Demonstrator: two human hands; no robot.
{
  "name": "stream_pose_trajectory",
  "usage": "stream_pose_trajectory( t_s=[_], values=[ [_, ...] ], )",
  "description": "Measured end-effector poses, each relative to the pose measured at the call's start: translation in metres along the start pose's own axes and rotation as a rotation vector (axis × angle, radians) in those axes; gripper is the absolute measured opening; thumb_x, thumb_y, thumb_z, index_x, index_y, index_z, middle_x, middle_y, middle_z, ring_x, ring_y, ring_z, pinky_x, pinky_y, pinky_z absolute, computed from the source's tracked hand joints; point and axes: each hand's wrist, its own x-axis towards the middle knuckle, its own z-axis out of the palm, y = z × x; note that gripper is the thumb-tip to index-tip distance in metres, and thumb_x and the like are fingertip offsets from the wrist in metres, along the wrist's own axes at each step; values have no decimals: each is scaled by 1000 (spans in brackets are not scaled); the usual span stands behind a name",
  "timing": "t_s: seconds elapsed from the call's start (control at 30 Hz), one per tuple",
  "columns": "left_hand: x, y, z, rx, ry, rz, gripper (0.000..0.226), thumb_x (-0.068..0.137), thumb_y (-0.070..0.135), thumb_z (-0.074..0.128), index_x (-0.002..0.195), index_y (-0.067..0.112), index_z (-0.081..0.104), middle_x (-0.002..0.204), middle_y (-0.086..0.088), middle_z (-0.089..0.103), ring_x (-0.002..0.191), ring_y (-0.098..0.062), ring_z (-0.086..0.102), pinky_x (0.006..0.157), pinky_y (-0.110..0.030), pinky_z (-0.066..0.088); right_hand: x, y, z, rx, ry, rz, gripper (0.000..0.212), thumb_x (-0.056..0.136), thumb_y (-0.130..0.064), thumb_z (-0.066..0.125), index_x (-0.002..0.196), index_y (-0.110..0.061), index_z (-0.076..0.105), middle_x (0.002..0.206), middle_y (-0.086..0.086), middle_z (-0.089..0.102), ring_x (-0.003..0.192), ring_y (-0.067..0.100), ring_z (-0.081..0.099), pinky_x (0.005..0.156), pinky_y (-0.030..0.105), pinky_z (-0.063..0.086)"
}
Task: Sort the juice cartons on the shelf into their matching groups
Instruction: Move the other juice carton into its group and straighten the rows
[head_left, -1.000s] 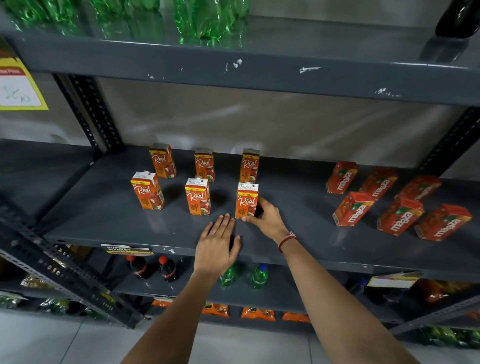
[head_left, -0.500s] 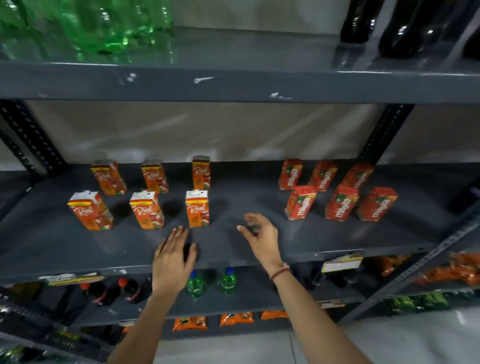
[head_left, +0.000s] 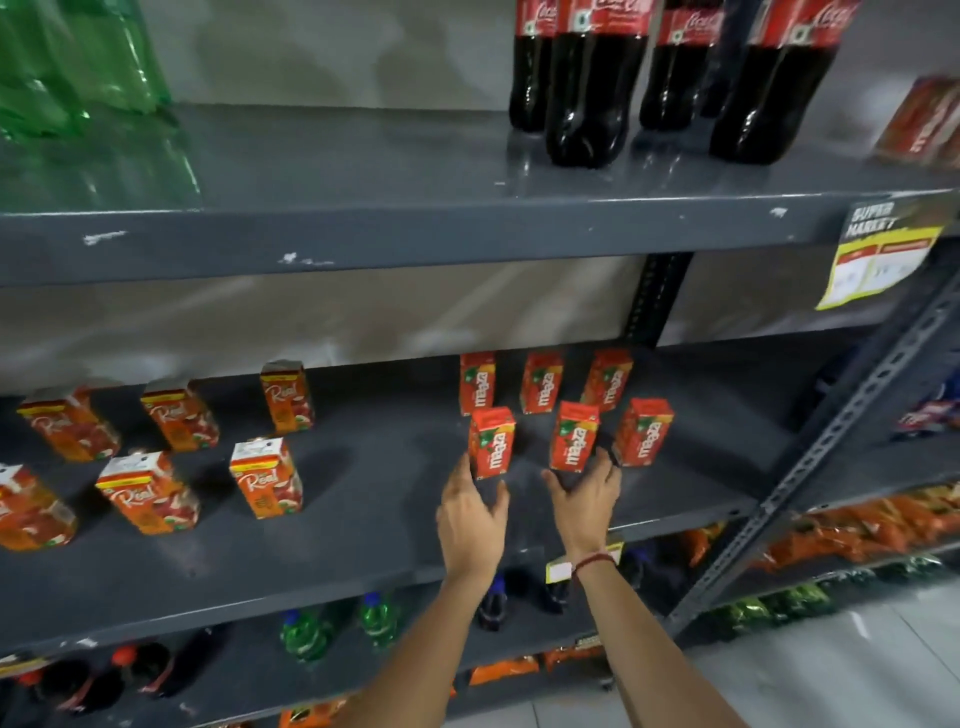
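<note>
On the grey middle shelf (head_left: 374, 540) stand two groups of small cartons. Several orange Real cartons (head_left: 266, 477) fill the left side in two rows. Several red Maaza cartons (head_left: 540, 382) stand in two rows at the right. My left hand (head_left: 470, 519) is open with its fingers beside the front-left Maaza carton (head_left: 491, 441), touching its lower left edge. My right hand (head_left: 584, 501) is open just below the front-middle Maaza carton (head_left: 573, 435), fingers at its base. Neither hand closes round a carton.
Dark cola bottles (head_left: 592, 78) and green bottles (head_left: 67, 62) stand on the shelf above. A yellow price tag (head_left: 878, 260) hangs at the right. A slanted metal upright (head_left: 810, 457) borders the shelf's right end. Small bottles (head_left: 306, 631) and orange packets (head_left: 872, 530) sit lower.
The view has swung right from the Real cartons to the Maaza cartons. Both hands moved right and forward, from the shelf's front edge to the front Maaza cartons.
</note>
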Motion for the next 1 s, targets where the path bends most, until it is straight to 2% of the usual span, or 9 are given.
stream_pose_trajectory(
  t_s=[0.1,0.2,0.33,0.47,0.6,1.0],
  values=[
    [7,9,22,-9,52,-33,71,78,23,72,136,1,37,118,-17,61,103,-32,60,86,-48,50,13,1,6,-37,-35,-6,76,73,-21,77,131,6,35,124,27,46,118,40,41,102,40,31],
    [13,16,35,-13,130,-92,78,73,21,77,135,-3,36,114,-21,63,97,-36,63,83,-47,51,20,2,8,-60,-23,-7,60,76,-22,74,119,6,43,118,25,52,112,39,45,97,38,31],
    [19,17,39,22,190,-151,72,71,23,79,129,0,44,94,-18,70,79,-35,67,73,-47,54,27,5,6,-54,-43,-40,50,77,-19,73,113,4,47,114,23,56,110,37,47,97,41,38],
    [18,19,34,33,205,-148,61,67,19,81,119,1,53,73,-13,69,62,-30,65,64,-45,55,31,8,5,-53,-84,-67,48,74,-16,74,110,3,50,109,20,60,107,35,51,95,35,37],
    [13,17,33,51,204,-154,60,67,20,80,118,2,55,73,-13,69,63,-30,66,59,-37,54,29,10,4,-38,-108,-58,45,72,-13,75,108,2,53,106,19,62,104,33,53,91,31,38],
    [12,15,36,90,197,-208,55,71,27,77,117,8,55,77,-11,69,70,-31,66,59,-37,51,24,7,4,-44,-108,-30,48,69,-14,76,109,1,54,107,17,63,104,31,52,89,33,43]
  ],
)
